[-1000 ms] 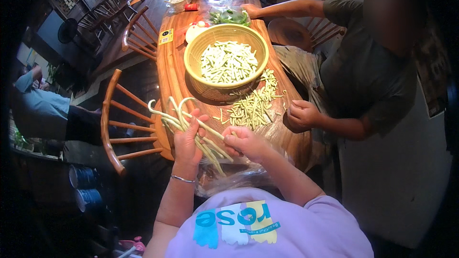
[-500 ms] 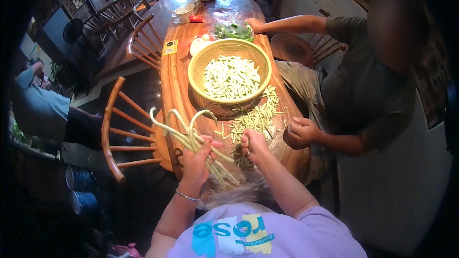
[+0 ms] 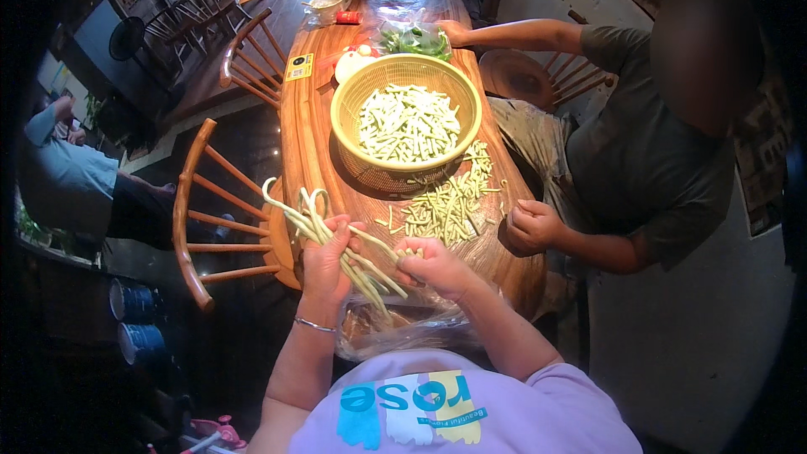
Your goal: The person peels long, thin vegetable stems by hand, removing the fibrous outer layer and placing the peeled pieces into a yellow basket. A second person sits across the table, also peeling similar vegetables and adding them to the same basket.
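Observation:
My left hand (image 3: 329, 259) is closed around a bundle of pale green long beans (image 3: 367, 279), whose curled ends stick up past the thumb. To its right, my right hand (image 3: 435, 269) is pinched on one end of a long bean drawn from the bundle, and short bean pieces show at its fingertips. Just beyond lies a heap of short bean pieces (image 3: 450, 208) on the wooden table (image 3: 307, 143). A yellow plastic basket (image 3: 343, 136) behind the heap holds many cut bean pieces (image 3: 408, 122).
A person (image 3: 656, 143) sits at the right; one hand rests by the table edge, the other beside a bag of green vegetables (image 3: 414, 42). A clear plastic bag (image 3: 403, 338) lies at the near edge. Wooden chairs (image 3: 200, 219) stand left. A pink object (image 3: 220, 433) is low left.
My right hand has moved left and closer to the left hand, and now grips a bean from the bundle. Bean pieces now show at its fingers. The view has shifted slightly.

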A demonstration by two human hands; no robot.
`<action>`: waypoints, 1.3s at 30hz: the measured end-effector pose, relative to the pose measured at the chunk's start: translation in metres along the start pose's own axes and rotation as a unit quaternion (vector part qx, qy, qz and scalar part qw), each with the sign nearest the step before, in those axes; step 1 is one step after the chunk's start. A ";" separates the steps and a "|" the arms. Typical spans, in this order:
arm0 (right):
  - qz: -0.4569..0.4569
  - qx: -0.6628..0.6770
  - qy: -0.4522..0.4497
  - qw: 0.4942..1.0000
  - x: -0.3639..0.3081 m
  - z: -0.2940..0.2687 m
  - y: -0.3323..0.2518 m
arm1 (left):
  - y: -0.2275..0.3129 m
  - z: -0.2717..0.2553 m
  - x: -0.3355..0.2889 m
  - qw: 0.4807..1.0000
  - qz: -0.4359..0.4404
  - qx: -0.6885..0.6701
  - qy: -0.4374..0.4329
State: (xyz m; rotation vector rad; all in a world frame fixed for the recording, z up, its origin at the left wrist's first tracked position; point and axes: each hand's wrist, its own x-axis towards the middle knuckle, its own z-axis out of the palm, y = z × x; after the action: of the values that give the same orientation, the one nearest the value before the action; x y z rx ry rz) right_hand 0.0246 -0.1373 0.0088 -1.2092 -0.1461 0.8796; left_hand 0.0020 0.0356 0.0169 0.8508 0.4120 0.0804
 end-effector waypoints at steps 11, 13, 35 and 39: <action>-0.022 0.149 0.183 0.972 0.023 -0.020 0.018 | 0.005 0.005 -0.004 0.995 0.053 0.087 -0.013; -0.023 0.132 0.079 0.988 0.013 -0.007 0.002 | 0.006 0.006 -0.002 0.995 0.027 0.100 -0.010; -0.232 0.031 0.342 0.910 0.110 -0.067 -0.091 | -0.026 0.009 -0.012 0.988 0.063 0.144 0.011; -0.197 -0.113 0.275 0.934 0.083 -0.068 -0.053 | -0.033 0.004 0.000 0.986 0.067 0.147 0.031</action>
State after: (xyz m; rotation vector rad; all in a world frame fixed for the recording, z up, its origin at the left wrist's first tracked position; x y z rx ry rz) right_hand 0.1439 -0.1381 -0.0011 -1.5315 -0.0324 0.1572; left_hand 0.0009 0.0104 -0.0054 1.1695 0.4303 0.1745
